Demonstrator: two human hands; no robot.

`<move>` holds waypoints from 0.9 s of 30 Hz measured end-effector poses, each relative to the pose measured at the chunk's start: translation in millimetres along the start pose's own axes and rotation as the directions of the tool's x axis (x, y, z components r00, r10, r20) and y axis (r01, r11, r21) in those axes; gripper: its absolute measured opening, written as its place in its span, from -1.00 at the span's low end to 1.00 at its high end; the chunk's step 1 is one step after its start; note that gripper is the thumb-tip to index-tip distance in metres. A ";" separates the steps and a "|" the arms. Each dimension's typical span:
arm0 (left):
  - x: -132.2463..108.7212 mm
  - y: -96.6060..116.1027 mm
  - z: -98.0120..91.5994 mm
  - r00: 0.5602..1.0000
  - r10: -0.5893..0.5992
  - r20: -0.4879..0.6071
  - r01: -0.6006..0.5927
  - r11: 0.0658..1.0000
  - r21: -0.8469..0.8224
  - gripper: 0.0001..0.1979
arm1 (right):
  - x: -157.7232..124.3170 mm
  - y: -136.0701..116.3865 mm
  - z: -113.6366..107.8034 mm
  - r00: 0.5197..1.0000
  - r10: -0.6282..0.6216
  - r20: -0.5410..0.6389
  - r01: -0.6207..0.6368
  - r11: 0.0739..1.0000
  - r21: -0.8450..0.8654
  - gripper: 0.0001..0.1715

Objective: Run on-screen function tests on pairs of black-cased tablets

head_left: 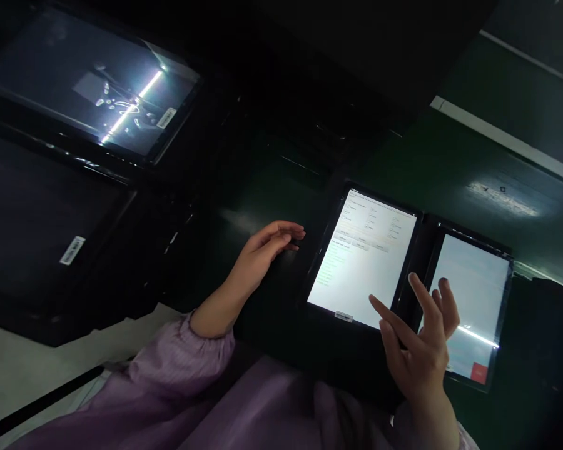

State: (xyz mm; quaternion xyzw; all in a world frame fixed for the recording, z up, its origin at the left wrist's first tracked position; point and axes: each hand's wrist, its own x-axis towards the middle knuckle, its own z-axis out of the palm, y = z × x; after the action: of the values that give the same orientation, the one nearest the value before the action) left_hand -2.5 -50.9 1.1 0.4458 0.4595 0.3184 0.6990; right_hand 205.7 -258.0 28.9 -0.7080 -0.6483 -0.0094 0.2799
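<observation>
Here, a black-framed tablet with a white form screen (356, 262) is seen lying on the dark green worktop (272, 187), near the middle of the view. A second black-framed tablet with a blank bright screen and a red corner button (473, 294) is set just beside it, to the right. The left hand (267, 250) is laid on the worktop just beside the form screen, its fingers released and nothing held. The right hand (420, 347) is held above the gap between both tablets, its fingers spread and empty, with the index pointed at the form screen. As this hand hangs close to both screens, a wrong field or the neighbouring screen could probably be touched by a stray finger. Large dark glass panels (94, 94) are stacked at the left.
</observation>
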 end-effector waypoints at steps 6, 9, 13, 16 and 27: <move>-0.1 -0.5 0.1 1.000 0.018 0.016 -0.018 1.000 0.017 -0.80 | -2.5 -17.0 8.9 0.999 -0.020 0.030 0.019 0.998 0.053 -0.70; 0.3 -1.5 -0.1 0.999 0.037 0.024 -0.037 0.999 0.018 -0.82 | -0.9 -22.7 13.3 0.999 -0.043 0.019 0.042 0.998 0.052 -0.75; 0.8 -4.3 -0.7 0.998 0.057 0.021 -0.058 0.998 0.015 -0.83 | 0.9 -23.1 12.6 0.997 -0.075 0.027 0.074 0.996 0.048 -0.75; 0.8 -6.0 -0.7 0.998 0.058 0.017 -0.058 0.998 0.023 -0.83 | -0.6 -20.9 9.0 0.991 -0.130 0.042 0.128 0.990 0.061 -0.73; 3.0 -6.8 0.2 0.996 0.081 0.037 -0.083 0.995 0.058 -0.81 | 4.1 -47.8 32.7 0.993 -0.058 0.105 0.053 0.997 0.053 -0.58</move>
State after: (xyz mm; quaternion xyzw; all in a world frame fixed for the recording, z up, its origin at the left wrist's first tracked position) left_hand -1.0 -51.1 -6.1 0.4904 0.4380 0.3254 0.6795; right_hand 150.9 -240.8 21.2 -0.6820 -0.6816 0.0367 0.2624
